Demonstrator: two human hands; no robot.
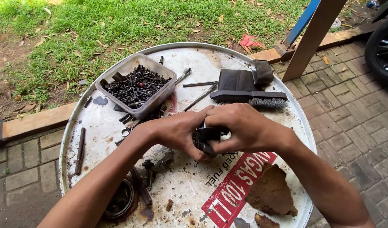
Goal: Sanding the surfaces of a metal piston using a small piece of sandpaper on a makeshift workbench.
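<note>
Both hands, left hand (177, 131) and right hand (240, 126), are gripping one small dark metal part (206, 137) together over the white drum top (228, 67), tub of bolts (136, 85) sitting nearby.

We work over a round white drum top (228, 63), stained with rust and bearing a red label patch (240, 185). On it, toward the far left, sits 1 clear plastic tub (137, 86) filled with black bolts. Beside it to the right lie 1 wire brush (251, 98) and 2 thin metal rods (199, 84). Near the left rim lies 1 dark bar (80, 150). A brown rusty shard (271, 192) rests near the front right edge, and a round black ring (119, 203) lies at front left.
</note>
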